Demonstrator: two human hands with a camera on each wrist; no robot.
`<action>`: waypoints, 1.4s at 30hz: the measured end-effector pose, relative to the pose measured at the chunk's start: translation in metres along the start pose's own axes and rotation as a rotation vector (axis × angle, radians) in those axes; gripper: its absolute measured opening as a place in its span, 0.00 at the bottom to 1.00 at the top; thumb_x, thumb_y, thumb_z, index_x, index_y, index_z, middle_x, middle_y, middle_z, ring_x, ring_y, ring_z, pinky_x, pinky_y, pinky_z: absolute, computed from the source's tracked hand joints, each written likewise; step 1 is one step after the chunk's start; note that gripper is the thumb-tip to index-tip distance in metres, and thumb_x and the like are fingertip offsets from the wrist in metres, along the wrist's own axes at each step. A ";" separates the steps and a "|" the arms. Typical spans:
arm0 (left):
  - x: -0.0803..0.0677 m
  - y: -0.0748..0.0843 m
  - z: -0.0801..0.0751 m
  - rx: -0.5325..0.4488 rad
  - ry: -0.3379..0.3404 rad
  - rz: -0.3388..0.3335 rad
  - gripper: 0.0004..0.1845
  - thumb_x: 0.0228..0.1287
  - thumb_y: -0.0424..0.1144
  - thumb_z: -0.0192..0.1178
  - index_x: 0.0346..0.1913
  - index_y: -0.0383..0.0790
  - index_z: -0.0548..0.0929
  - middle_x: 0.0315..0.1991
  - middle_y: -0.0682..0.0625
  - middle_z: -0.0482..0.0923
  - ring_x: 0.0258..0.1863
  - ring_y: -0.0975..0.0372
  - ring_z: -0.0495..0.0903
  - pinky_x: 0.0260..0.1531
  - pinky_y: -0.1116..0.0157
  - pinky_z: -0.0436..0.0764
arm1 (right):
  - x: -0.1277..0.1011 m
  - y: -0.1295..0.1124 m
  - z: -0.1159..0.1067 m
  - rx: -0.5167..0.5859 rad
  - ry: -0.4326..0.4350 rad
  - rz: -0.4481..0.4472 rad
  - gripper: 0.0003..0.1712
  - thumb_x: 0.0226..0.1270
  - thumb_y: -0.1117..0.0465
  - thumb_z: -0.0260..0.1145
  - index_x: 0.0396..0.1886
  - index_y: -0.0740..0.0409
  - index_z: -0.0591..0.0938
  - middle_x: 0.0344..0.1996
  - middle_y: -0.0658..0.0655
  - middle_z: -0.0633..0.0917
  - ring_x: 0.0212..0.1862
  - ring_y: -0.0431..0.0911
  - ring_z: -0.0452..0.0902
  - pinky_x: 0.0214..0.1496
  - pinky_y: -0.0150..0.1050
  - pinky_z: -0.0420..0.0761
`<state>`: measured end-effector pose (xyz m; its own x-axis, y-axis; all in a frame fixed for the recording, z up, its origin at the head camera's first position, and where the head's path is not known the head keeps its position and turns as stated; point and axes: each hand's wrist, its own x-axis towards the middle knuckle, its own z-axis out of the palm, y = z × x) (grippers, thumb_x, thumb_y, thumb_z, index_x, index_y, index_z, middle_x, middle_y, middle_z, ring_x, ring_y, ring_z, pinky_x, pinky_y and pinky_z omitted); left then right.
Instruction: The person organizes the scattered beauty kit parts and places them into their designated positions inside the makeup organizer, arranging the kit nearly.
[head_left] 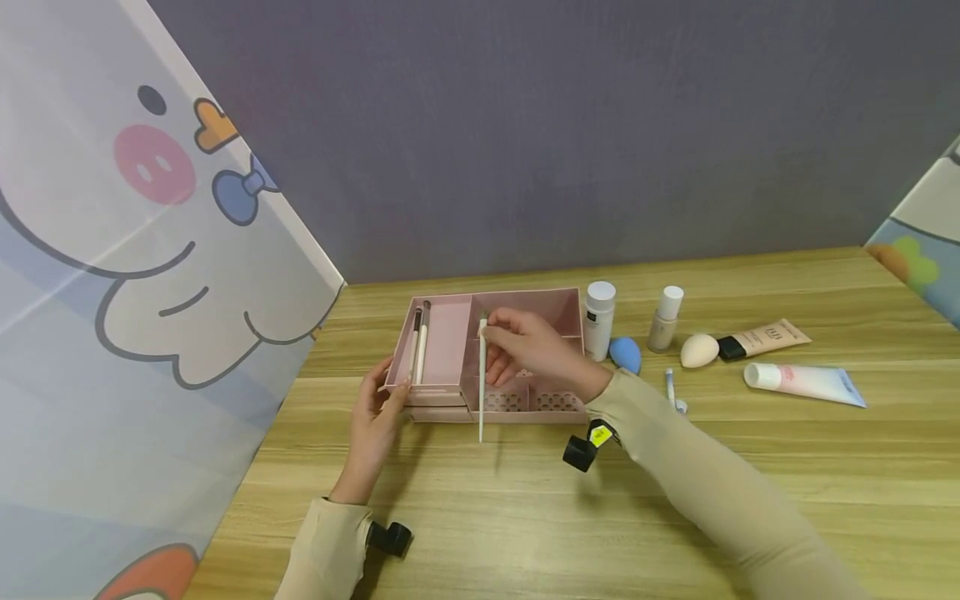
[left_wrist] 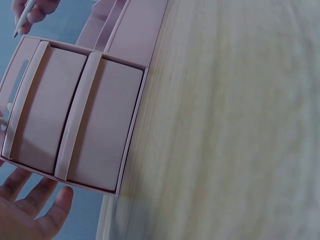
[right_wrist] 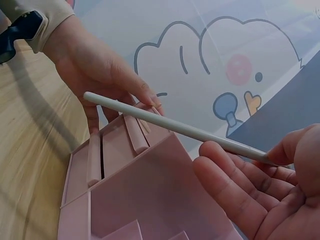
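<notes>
A pink makeup organizer [head_left: 450,333] stands at the back of the table. Its left compartment holds two makeup brushes [head_left: 422,342] lying side by side. My left hand [head_left: 375,412] holds the organizer's left front corner, thumb at the top edge and fingers along the side. Between the thumb and fingers of my right hand [head_left: 525,346] is a slim white makeup brush [head_left: 482,392], its handle pointing toward me over the divider. The fingers hide the brush's head end. In the left wrist view, two drawer fronts [left_wrist: 105,120] show on the organizer.
Right of the organizer stand a white bottle [head_left: 599,321] and a small white-capped bottle [head_left: 665,321]. Near them lie a blue sponge [head_left: 626,355], a cream sponge [head_left: 700,351], a beige tube [head_left: 768,338], a white-pink tube [head_left: 806,383] and a small white stick [head_left: 671,387]. A grey panel [head_left: 562,142] rises behind.
</notes>
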<state>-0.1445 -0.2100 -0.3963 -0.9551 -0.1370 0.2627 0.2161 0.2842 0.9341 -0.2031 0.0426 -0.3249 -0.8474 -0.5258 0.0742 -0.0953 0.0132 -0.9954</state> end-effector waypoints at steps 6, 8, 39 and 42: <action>0.000 0.000 0.001 -0.024 0.007 -0.002 0.25 0.73 0.32 0.56 0.70 0.34 0.68 0.58 0.35 0.72 0.45 0.66 0.75 0.38 0.70 0.80 | 0.008 -0.001 0.006 0.062 0.018 0.023 0.09 0.79 0.65 0.48 0.37 0.66 0.70 0.23 0.60 0.78 0.22 0.49 0.84 0.30 0.50 0.86; 0.000 0.000 0.001 -0.026 0.011 -0.002 0.24 0.73 0.31 0.56 0.69 0.33 0.68 0.57 0.35 0.72 0.45 0.66 0.76 0.38 0.70 0.80 | 0.010 -0.002 0.008 0.084 0.022 0.033 0.09 0.79 0.65 0.48 0.37 0.66 0.69 0.23 0.60 0.78 0.22 0.49 0.84 0.30 0.50 0.86; -0.001 0.000 0.001 -0.031 -0.002 -0.002 0.25 0.73 0.30 0.55 0.70 0.32 0.67 0.61 0.34 0.71 0.43 0.68 0.76 0.40 0.71 0.80 | 0.057 -0.005 0.006 0.209 0.103 0.068 0.10 0.81 0.63 0.43 0.39 0.65 0.66 0.23 0.64 0.81 0.22 0.50 0.84 0.30 0.45 0.86; 0.000 0.001 0.002 -0.031 -0.002 0.000 0.25 0.73 0.30 0.55 0.70 0.32 0.67 0.60 0.34 0.71 0.43 0.68 0.76 0.40 0.71 0.79 | 0.062 -0.005 0.004 0.220 0.111 0.079 0.10 0.81 0.62 0.43 0.42 0.66 0.66 0.24 0.65 0.81 0.22 0.51 0.84 0.31 0.46 0.86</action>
<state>-0.1442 -0.2082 -0.3958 -0.9554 -0.1352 0.2626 0.2225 0.2551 0.9410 -0.2531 0.0064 -0.3155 -0.9009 -0.4340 -0.0097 0.0787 -0.1413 -0.9868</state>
